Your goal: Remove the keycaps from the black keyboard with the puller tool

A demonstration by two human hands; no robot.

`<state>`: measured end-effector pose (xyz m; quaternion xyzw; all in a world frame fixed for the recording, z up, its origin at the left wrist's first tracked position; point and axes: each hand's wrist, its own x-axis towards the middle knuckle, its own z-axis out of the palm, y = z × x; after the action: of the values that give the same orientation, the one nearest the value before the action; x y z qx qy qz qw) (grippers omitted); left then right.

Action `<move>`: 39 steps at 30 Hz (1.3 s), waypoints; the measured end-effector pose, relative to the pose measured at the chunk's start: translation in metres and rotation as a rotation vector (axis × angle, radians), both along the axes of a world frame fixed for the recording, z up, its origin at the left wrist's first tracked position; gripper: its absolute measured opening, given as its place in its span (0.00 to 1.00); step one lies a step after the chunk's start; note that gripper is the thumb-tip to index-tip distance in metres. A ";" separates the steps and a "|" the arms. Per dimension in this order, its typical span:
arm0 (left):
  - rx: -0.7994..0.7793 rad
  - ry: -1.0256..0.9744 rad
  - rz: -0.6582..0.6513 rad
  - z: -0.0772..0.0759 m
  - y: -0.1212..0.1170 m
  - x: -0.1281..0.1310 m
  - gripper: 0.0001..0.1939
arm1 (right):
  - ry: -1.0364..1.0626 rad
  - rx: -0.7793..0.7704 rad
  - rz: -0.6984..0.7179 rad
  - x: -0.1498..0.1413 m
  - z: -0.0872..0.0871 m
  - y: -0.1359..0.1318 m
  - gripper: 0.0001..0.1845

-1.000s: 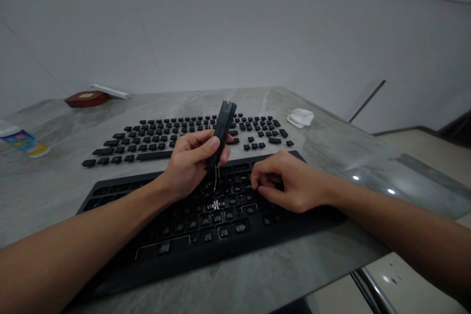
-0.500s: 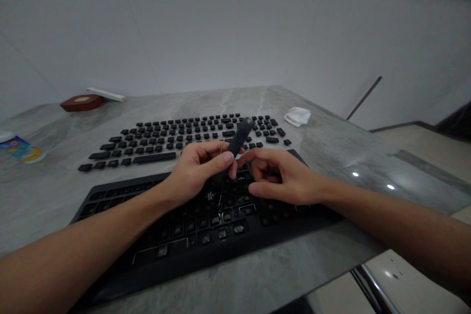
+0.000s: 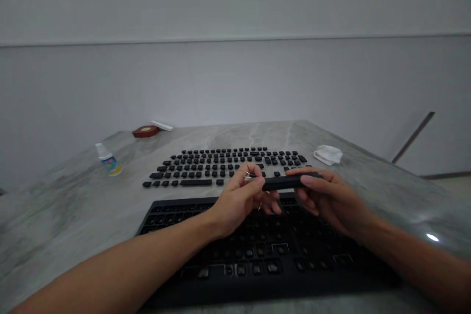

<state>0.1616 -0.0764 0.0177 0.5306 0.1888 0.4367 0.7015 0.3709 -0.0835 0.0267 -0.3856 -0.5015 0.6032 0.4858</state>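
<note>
Both of my hands are on a slim black tool [image 3: 283, 182] held level above the keyboard. Thin metal wires show at its left end, like those of a keycap puller. My left hand [image 3: 245, 194] pinches that end between thumb and fingers. At the other end, my right hand [image 3: 327, 196] has its thumb on top and fingers behind. Below lies a black keyboard base [image 3: 265, 287] with its key sockets bare, partly covered by my forearms. Loose black keycaps [image 3: 206, 161] are laid out in rows behind it, a long spacebar [image 3: 196, 182] among them.
A white spray bottle [image 3: 109, 161] with a colourful label stands at the left. Farther back are a reddish-brown box [image 3: 145, 131] and a white strip-like object [image 3: 162, 125]. A crumpled white cloth [image 3: 327, 154] lies right of the keycaps on the grey marbled table [image 3: 91, 235].
The tool has swung from steeply tilted to level. My right hand, formerly beside it with fingers curled, now grips its right end. The camera view has shifted left and up.
</note>
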 end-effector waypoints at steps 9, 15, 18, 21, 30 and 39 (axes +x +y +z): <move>0.217 0.727 -0.306 0.053 0.040 -0.064 0.04 | -0.620 0.334 0.127 0.011 -0.014 0.007 0.26; 0.520 1.225 0.214 0.076 0.076 -0.128 0.06 | -0.986 0.679 0.143 0.010 -0.017 -0.008 0.22; 0.575 1.319 0.552 0.066 0.104 -0.166 0.06 | -1.033 0.748 0.191 0.010 -0.018 -0.009 0.20; 0.586 1.401 0.841 0.040 0.127 -0.202 0.07 | -1.050 0.783 0.177 0.011 -0.018 -0.007 0.19; 0.569 1.490 0.986 -0.018 0.140 -0.260 0.16 | -1.049 0.813 0.227 0.005 -0.008 -0.011 0.16; 0.708 1.508 0.725 -0.021 0.147 -0.242 0.25 | -1.072 0.765 0.246 0.010 -0.015 -0.009 0.18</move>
<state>-0.0805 0.0705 -0.0031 0.7683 0.6080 0.2002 0.0073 0.3809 -0.0927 0.0112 -0.3724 -0.8923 0.1589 0.1996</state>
